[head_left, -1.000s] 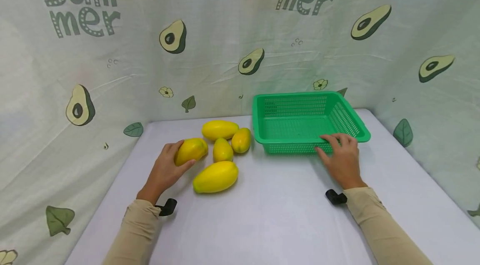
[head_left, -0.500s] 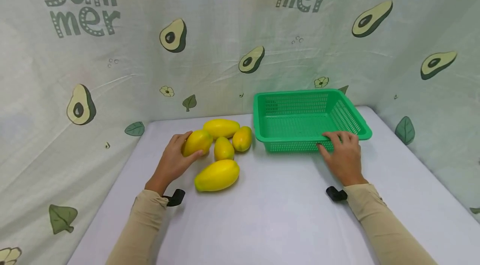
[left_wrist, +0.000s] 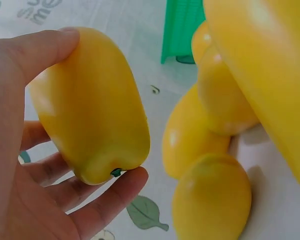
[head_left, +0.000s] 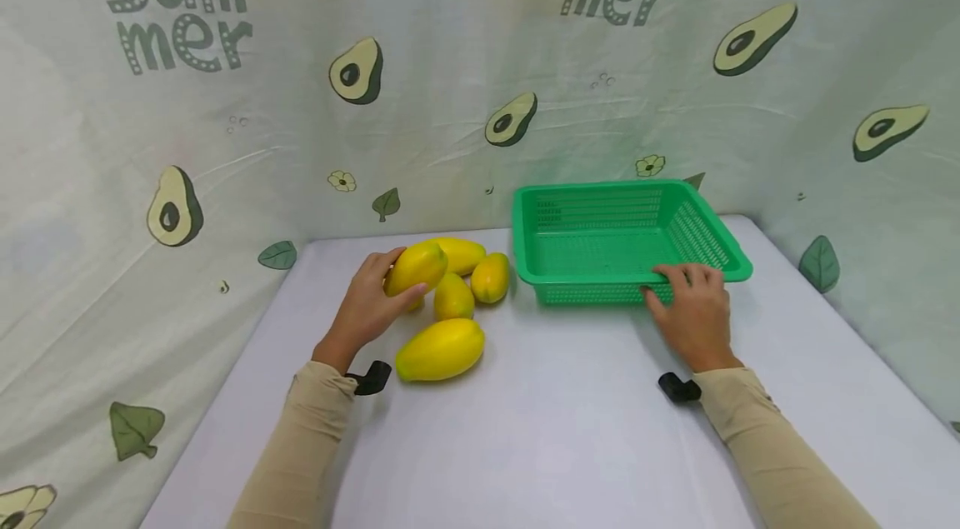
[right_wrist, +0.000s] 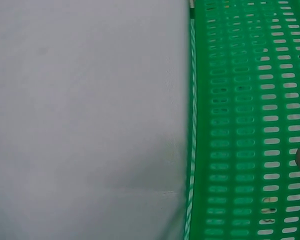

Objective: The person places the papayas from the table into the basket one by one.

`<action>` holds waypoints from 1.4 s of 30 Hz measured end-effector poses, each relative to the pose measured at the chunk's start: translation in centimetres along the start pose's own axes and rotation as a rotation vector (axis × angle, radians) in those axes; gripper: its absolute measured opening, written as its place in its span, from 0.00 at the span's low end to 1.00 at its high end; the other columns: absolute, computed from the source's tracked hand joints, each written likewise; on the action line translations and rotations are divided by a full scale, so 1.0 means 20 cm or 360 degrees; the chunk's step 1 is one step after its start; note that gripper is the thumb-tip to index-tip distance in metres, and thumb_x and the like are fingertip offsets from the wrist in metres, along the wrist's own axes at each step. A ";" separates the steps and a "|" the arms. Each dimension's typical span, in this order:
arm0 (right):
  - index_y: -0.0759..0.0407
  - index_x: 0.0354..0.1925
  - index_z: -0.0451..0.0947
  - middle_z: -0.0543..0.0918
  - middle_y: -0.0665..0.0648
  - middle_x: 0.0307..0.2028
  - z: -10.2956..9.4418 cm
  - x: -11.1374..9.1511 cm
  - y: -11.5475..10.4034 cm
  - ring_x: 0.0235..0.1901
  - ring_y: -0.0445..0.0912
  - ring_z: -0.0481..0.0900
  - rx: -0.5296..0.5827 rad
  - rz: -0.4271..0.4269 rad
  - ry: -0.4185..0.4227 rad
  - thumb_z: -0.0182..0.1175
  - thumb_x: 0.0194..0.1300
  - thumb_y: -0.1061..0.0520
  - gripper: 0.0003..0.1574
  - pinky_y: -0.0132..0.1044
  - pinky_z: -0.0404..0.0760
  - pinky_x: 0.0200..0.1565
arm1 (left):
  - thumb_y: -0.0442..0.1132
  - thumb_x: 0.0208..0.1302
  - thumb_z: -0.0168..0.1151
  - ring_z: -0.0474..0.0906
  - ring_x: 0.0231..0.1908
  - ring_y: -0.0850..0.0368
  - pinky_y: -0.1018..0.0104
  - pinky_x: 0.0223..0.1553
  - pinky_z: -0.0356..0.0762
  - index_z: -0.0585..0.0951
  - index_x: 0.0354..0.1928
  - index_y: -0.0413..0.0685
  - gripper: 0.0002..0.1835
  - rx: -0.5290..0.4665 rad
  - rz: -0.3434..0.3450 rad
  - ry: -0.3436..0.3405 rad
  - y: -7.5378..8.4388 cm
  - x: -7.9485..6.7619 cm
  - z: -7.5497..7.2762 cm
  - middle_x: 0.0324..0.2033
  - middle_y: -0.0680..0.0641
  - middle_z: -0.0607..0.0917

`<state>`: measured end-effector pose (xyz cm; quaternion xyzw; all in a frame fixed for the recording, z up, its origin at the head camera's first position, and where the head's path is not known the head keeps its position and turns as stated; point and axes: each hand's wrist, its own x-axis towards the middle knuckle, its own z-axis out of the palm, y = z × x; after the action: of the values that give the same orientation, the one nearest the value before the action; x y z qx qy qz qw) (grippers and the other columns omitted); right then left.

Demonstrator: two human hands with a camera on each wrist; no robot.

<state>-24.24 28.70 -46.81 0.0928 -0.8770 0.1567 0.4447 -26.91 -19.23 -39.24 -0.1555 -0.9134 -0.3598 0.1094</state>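
My left hand (head_left: 366,311) grips a smooth, oblong yellow papaya-like fruit (head_left: 417,266), thumb on one side and fingers on the other. In the left wrist view that fruit (left_wrist: 92,110) shows a small green stem spot at its near end, and the fingers spread under it. It is held above the other yellow fruits and overlaps them in the head view. My right hand (head_left: 696,316) holds the front rim of a green plastic basket (head_left: 592,277), fingers over the edge and thumb below it. In the right wrist view, a fingertip shows against the slotted basket wall (right_wrist: 230,150).
Several more yellow fruits lie clustered left of the basket, among them a round one (head_left: 453,297), one nearest the basket (head_left: 491,277) and a large one (head_left: 441,351) in front. A patterned cloth (head_left: 435,54) hangs behind the white table (head_left: 555,437).
My left hand has lifted the yellow fruit and carried it right and away from me, over the back of the cluster. My right hand stays at the basket rim.
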 end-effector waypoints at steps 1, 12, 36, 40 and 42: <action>0.63 0.47 0.81 0.77 0.68 0.41 0.00 0.00 0.00 0.46 0.69 0.69 0.0007 -0.0008 -0.0002 0.75 0.53 0.57 0.24 0.65 0.70 0.40 | 0.66 0.61 0.66 0.71 0.51 0.48 0.49 0.56 0.75 0.67 0.72 0.48 0.44 -0.0009 0.0000 -0.0006 0.00 0.01 0.00 0.57 0.44 0.72; 0.64 0.51 0.80 0.77 0.68 0.45 -0.01 0.00 0.00 0.48 0.70 0.68 0.0134 -0.0069 -0.0028 0.68 0.54 0.58 0.25 0.65 0.67 0.42 | 0.67 0.61 0.65 0.71 0.51 0.50 0.52 0.55 0.75 0.69 0.71 0.49 0.43 -0.0067 -0.0021 -0.0082 0.07 0.10 0.03 0.55 0.46 0.74; 0.64 0.54 0.80 0.76 0.69 0.50 -0.01 -0.01 0.00 0.54 0.69 0.66 0.0274 -0.0018 -0.0065 0.65 0.55 0.60 0.27 0.67 0.63 0.48 | 0.71 0.59 0.63 0.70 0.56 0.53 0.53 0.60 0.72 0.69 0.71 0.54 0.44 -0.0243 -0.0046 -0.0244 0.23 0.24 0.15 0.62 0.52 0.74; 0.64 0.54 0.80 0.76 0.69 0.50 -0.02 -0.01 0.00 0.54 0.69 0.67 0.0277 -0.0027 -0.0057 0.65 0.55 0.61 0.26 0.67 0.63 0.50 | 0.70 0.60 0.63 0.71 0.55 0.54 0.54 0.59 0.73 0.69 0.71 0.54 0.43 -0.0256 -0.0043 -0.0269 0.27 0.27 0.17 0.60 0.53 0.74; 0.65 0.54 0.80 0.77 0.69 0.50 -0.04 -0.02 0.00 0.54 0.70 0.67 0.0284 -0.0029 -0.0055 0.65 0.54 0.61 0.26 0.67 0.63 0.50 | 0.69 0.61 0.63 0.72 0.55 0.53 0.54 0.58 0.74 0.69 0.71 0.53 0.42 -0.0274 -0.0034 -0.0295 0.30 0.29 0.19 0.60 0.52 0.75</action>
<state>-23.54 29.05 -46.69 0.1426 -0.8663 0.2284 0.4207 -30.42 -11.26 -36.56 -0.1871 -0.8870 -0.4221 0.0070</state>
